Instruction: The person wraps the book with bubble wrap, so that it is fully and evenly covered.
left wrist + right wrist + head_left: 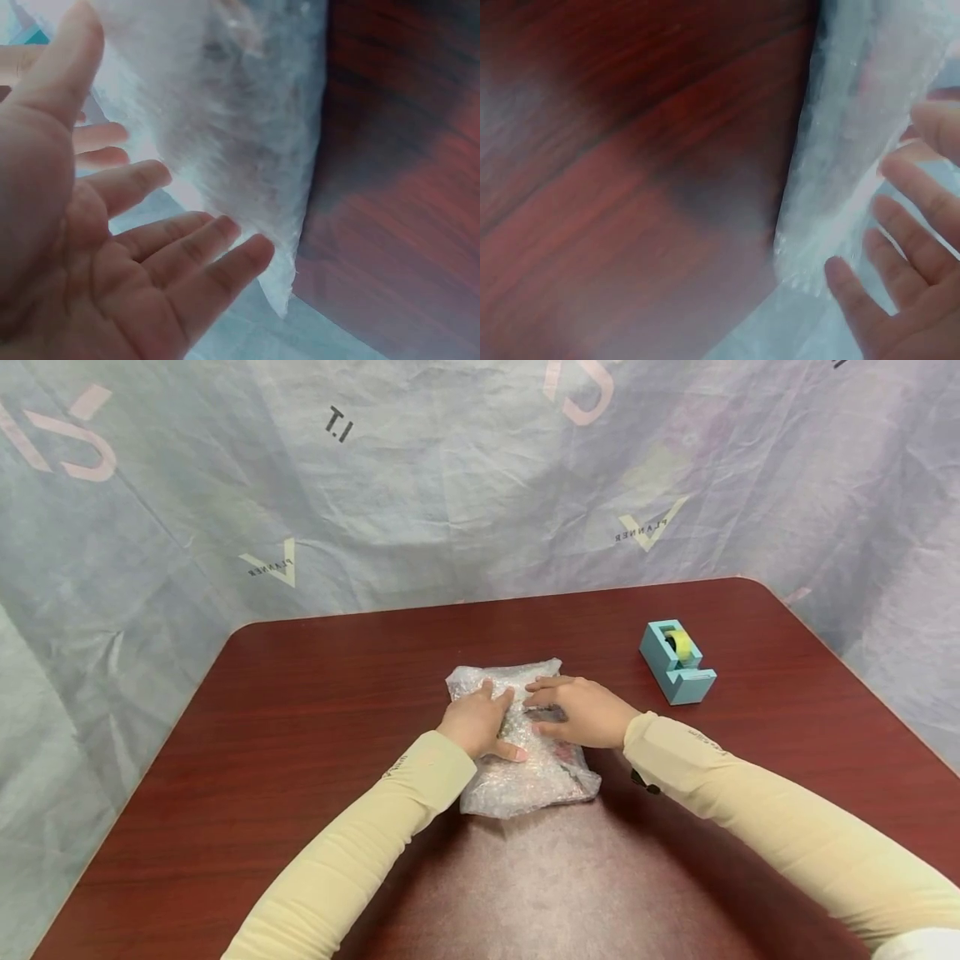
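Straight, relaxed fingers [187, 247] of the left hand [478, 720] lie flat on a bubble-wrap parcel [525, 768], grasping nothing; the thumb sticks out toward 3 o'clock. The right hand [579, 710] lies just beside it at 3 o'clock, fingers [900, 255] also extended and pressing the wrap, fingertips nearly meeting the left hand's. The head view alone shows both hands together on top of the parcel, which sits at the middle of the table [315, 710]. The wrist views show only the wrap's pale, crinkled, translucent edge against the wood, with splayed fingers close up. The parcel is lumpy and roughly rectangular, with something dark inside, not identifiable. The table is glossy reddish-brown wood grain with rounded corners. Both forearms, in beige sleeves [787, 827], angle in from 6 o'clock. A light-blue tape dispenser [677, 662] stands at 2 o'clock, well apart.
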The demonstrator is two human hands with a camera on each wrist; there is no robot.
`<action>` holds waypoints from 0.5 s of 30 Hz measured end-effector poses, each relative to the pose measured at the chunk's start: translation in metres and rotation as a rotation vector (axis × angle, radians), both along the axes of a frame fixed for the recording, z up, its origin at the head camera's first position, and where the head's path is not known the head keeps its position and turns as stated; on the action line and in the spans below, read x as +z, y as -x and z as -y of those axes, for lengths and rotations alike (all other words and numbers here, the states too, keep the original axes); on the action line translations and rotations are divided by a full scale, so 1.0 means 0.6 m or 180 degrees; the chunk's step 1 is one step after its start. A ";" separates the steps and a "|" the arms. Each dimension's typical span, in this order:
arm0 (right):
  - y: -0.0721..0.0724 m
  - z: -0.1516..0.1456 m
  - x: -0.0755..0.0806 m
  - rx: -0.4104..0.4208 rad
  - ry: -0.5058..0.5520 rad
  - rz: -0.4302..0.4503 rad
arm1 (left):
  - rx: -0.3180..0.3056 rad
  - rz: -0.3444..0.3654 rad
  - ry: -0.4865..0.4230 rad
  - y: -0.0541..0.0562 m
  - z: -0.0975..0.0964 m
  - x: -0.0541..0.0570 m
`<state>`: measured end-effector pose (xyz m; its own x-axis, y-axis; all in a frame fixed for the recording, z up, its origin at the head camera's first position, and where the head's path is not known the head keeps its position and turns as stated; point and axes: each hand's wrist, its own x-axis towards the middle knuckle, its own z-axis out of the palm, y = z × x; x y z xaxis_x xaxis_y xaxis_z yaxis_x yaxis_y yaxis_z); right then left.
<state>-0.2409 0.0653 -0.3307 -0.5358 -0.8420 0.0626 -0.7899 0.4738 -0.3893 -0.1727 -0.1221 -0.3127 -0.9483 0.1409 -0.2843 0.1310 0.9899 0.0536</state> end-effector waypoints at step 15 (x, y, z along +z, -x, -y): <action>0.037 -0.096 0.046 -0.0830 0.0578 -0.0024 | 0.0035 -0.0077 0.0053 -0.003 -0.001 0.002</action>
